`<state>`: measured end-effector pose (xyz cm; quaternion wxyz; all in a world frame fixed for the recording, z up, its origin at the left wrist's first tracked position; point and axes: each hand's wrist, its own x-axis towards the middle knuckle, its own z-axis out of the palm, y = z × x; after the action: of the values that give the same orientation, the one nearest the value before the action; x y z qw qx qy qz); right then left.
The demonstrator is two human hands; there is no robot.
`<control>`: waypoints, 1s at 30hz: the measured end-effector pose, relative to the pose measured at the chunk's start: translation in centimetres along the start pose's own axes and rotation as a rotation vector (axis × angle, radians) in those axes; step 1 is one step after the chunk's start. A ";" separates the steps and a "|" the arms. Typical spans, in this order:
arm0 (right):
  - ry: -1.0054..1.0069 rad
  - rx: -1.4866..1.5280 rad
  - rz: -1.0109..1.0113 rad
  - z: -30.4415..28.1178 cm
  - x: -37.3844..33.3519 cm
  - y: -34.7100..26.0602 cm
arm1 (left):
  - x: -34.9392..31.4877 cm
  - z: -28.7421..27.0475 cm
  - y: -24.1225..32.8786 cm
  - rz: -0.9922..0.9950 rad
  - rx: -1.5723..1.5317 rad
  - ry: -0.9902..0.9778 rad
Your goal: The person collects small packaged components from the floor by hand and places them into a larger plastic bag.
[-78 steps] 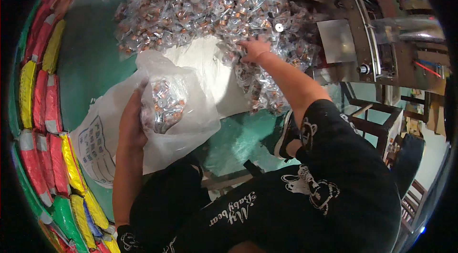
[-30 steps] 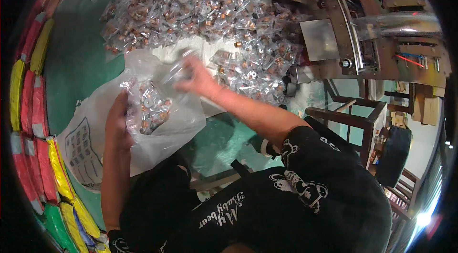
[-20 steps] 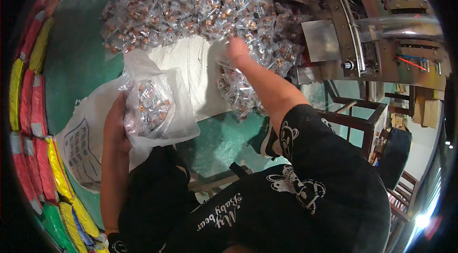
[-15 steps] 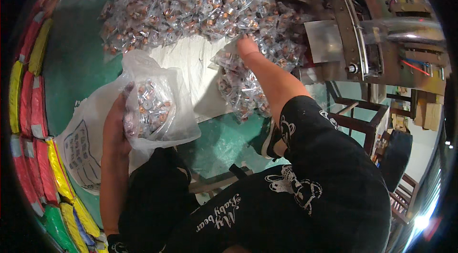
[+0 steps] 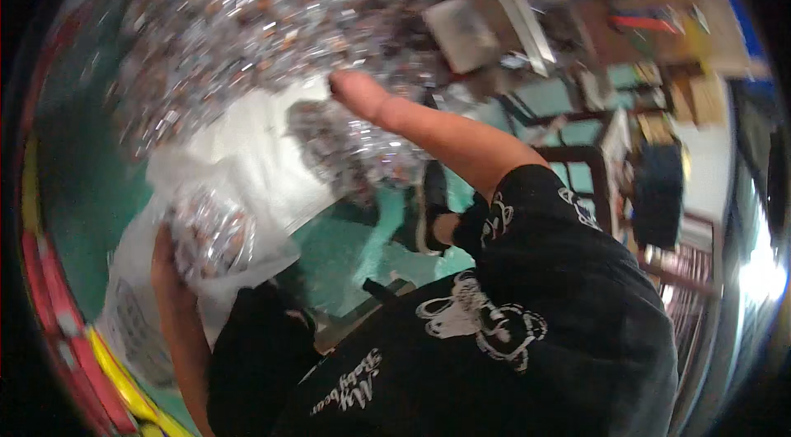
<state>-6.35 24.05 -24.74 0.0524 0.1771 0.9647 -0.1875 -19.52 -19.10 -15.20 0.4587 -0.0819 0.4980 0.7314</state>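
My left hand [image 5: 167,252] holds a translucent plastic bag [image 5: 268,256] from its left side, fingers mostly hidden by the plastic. Inside the bag is a bunch of small clear packets [image 5: 210,231] with metal-looking parts. My right arm reaches forward, and my right hand [image 5: 356,93] is over the near edge of a big pile of similar packets [image 5: 239,25]. Motion smears its fingers, so whether anything is in them cannot be made out. Below that hand lies a smaller heap of packets [image 5: 350,153], partly on a white sheet [image 5: 264,149].
A white printed sack [image 5: 132,313] stands under the bag at left. Red and yellow bundles [image 5: 62,297] line the left edge. A metal machine [image 5: 568,4] with a pale plate [image 5: 461,33] is at the far right, dark wooden frames [image 5: 577,153] nearer. The floor [image 5: 354,243] is green.
The view has swung and blurred, shifting the pile and machine leftward in the picture. My right hand stays by the packets, its fingers now smeared. My left hand keeps the bag.
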 end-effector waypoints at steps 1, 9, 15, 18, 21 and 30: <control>0.014 0.074 -0.107 -3.4 -1.9 -2.7 | -1.2 -2.5 -0.2 -0.031 0.054 0.083; 0.208 0.269 0.198 -24.2 -22.1 -5.3 | 0.0 1.5 0.8 0.524 1.148 0.278; 0.170 0.366 -0.106 -25.9 -32.2 -15.4 | -2.2 13.7 3.1 0.817 1.621 -0.227; 0.162 0.146 -0.325 -25.7 -35.1 -16.9 | -0.4 17.8 -0.9 0.607 1.758 -0.584; 0.260 0.236 -0.217 -24.9 -35.2 -14.1 | 4.7 19.7 -7.2 0.465 1.935 -0.629; 0.135 0.806 -0.351 -27.8 -32.2 -5.3 | 19.9 17.8 -18.2 0.399 1.862 -0.165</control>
<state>20.73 19.65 8.20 -0.1166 0.0289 0.8314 -0.5426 -11.05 8.48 -29.82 0.2403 0.4542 0.8508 0.1100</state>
